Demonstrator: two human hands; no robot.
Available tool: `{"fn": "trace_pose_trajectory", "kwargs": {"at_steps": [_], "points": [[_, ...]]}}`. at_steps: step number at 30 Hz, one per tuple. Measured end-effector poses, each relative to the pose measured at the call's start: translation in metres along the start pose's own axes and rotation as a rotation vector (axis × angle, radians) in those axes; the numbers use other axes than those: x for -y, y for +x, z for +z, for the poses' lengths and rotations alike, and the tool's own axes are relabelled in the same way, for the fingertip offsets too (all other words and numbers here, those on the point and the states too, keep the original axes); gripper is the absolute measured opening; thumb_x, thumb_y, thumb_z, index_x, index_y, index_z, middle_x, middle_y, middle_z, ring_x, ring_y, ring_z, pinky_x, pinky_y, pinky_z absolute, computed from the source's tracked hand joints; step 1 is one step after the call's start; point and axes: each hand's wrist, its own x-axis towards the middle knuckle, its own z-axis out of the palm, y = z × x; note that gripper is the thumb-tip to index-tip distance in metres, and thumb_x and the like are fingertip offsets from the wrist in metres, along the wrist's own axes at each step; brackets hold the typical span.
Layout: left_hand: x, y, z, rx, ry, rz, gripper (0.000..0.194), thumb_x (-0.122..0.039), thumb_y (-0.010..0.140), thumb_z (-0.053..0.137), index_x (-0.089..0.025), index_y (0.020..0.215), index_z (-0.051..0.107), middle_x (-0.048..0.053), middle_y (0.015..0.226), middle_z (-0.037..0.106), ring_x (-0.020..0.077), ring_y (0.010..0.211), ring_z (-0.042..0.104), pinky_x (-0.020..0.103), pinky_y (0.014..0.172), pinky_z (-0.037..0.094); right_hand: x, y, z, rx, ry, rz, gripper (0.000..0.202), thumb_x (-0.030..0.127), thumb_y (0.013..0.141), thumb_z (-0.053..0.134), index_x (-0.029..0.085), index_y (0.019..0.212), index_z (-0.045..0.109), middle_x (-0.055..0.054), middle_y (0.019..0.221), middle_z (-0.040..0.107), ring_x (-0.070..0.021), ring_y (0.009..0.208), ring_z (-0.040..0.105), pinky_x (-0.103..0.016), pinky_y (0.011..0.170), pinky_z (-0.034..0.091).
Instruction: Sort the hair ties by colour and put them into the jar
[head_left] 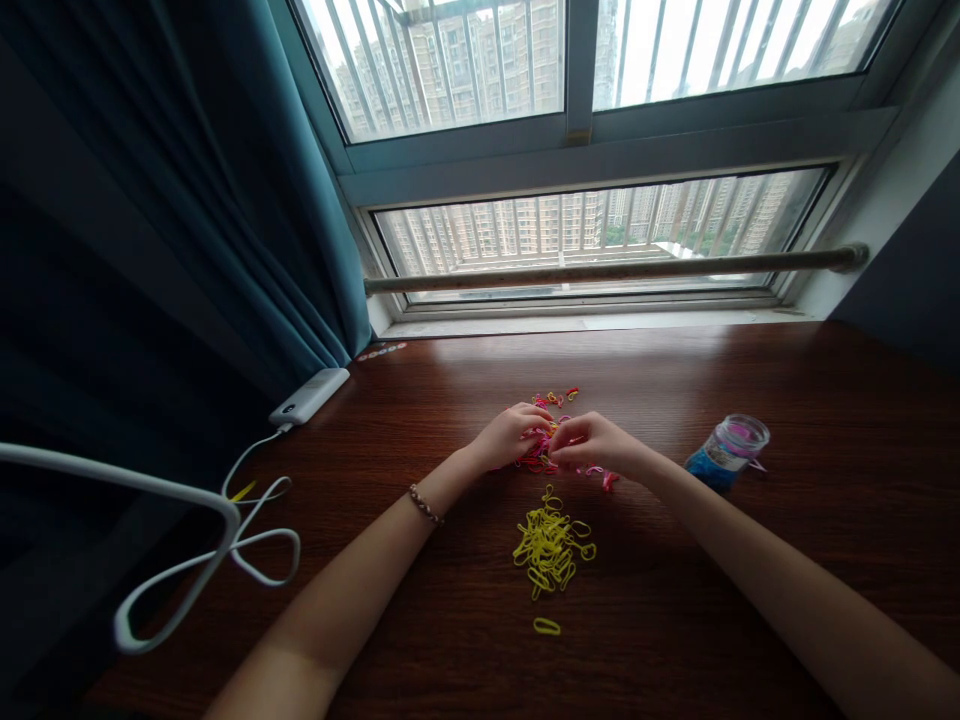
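Both my hands meet over a pile of pink, red and orange bands (537,460) on the brown wooden table. My left hand (511,437) reaches in from the left, its fingers bent onto the pile. From the right, my right hand (592,443) has its thumb and fingers drawn together at the pile's edge; whatever lies between them is too small to make out. Nearer to me lies a heap of yellow-green bands (551,545), with one single yellow band (547,627) apart below it. Several pink bands (606,478) lie under my right wrist.
A clear jar with blue contents (726,452) stands tilted right of my right hand. At the left are a white power strip (310,396), a looped white cable (262,540) and a blue curtain (300,200). The window and a metal rail (615,271) are behind the table (450,370).
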Motion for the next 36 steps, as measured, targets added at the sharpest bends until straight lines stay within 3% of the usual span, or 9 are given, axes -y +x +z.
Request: {"fn": "trace_pose_trajectory", "kwargs": {"at_steps": [3,5,7,10,13,20,25,30,36], "points": [[0.008,0.000,0.005,0.046,0.071,0.097,0.027,-0.009,0.077,0.049,-0.019,0.097,0.063,0.006,0.105,0.063,0.0169,0.101,0.054,0.034,0.093,0.039,0.000,-0.003,0.009,0.305,-0.017,0.085,0.024,0.031,0.063,0.067,0.012,0.077,0.065,-0.002,0.064,0.064,-0.0137,0.059,0.062,-0.025,0.057,0.050],[0.010,0.000,0.007,0.060,0.091,0.112,0.028,-0.008,0.078,0.048,-0.018,0.098,0.063,0.007,0.103,0.063,0.0167,0.100,0.055,0.034,0.093,0.040,-0.001,-0.002,0.009,0.325,-0.039,0.089,0.026,0.032,0.065,0.064,0.012,0.082,0.065,-0.003,0.065,0.065,-0.0140,0.057,0.062,-0.025,0.055,0.050],[0.010,0.000,0.007,0.060,0.092,0.108,0.025,-0.009,0.078,0.048,-0.018,0.095,0.064,0.007,0.101,0.064,0.0165,0.097,0.056,0.033,0.091,0.041,-0.005,0.002,0.002,0.099,-0.107,0.008,0.026,0.032,0.068,0.060,0.011,0.083,0.065,-0.004,0.066,0.066,-0.0138,0.055,0.061,-0.023,0.051,0.048],[0.007,-0.001,0.004,0.017,0.065,0.067,0.020,-0.013,0.079,0.050,-0.016,0.092,0.064,0.008,0.099,0.063,0.0163,0.095,0.056,0.030,0.087,0.043,-0.013,0.009,-0.014,-0.435,-0.323,-0.124,0.024,0.028,0.074,0.051,0.012,0.084,0.065,-0.006,0.069,0.067,-0.0140,0.058,0.062,-0.023,0.051,0.048],[0.005,-0.002,0.001,-0.052,0.021,-0.025,0.014,-0.019,0.077,0.054,-0.015,0.086,0.064,0.007,0.091,0.064,0.0159,0.088,0.058,0.028,0.080,0.045,-0.023,0.014,-0.027,-0.674,-0.540,-0.144,0.020,0.023,0.072,0.050,0.015,0.079,0.067,-0.005,0.070,0.068,-0.0159,0.063,0.062,-0.026,0.058,0.047],[0.001,-0.002,-0.009,-0.147,-0.102,-0.250,0.016,-0.028,0.071,0.062,-0.012,0.074,0.062,0.003,0.072,0.064,0.0123,0.066,0.058,0.023,0.065,0.045,-0.040,0.014,-0.027,-0.585,-0.740,-0.148,0.014,0.016,0.064,0.059,0.019,0.073,0.068,-0.004,0.073,0.066,-0.0158,0.067,0.059,-0.025,0.064,0.043],[-0.001,-0.001,-0.008,-0.160,-0.107,-0.205,0.013,-0.023,0.073,0.060,-0.013,0.081,0.064,0.003,0.076,0.064,0.0122,0.070,0.057,0.023,0.068,0.045,-0.041,0.014,-0.025,-0.556,-0.821,-0.163,0.015,0.015,0.068,0.056,0.020,0.077,0.068,-0.005,0.078,0.064,-0.0149,0.070,0.057,-0.024,0.067,0.041],[0.000,-0.002,-0.006,-0.133,0.066,-0.112,0.018,-0.014,0.077,0.052,-0.016,0.086,0.068,0.005,0.079,0.059,0.0130,0.073,0.054,0.023,0.068,0.043,-0.041,0.013,-0.026,-0.565,-0.844,-0.178,0.015,0.014,0.071,0.053,0.019,0.075,0.067,-0.005,0.076,0.064,-0.0150,0.070,0.056,-0.024,0.068,0.039],[-0.004,-0.004,-0.006,-0.101,0.229,-0.124,0.030,-0.007,0.074,0.047,-0.021,0.092,0.067,0.003,0.076,0.048,0.0116,0.068,0.048,0.022,0.063,0.040,-0.045,0.016,-0.028,-0.619,-0.811,-0.185,0.015,0.017,0.073,0.050,0.017,0.076,0.065,-0.005,0.076,0.061,-0.0147,0.070,0.054,-0.025,0.066,0.039]]}}
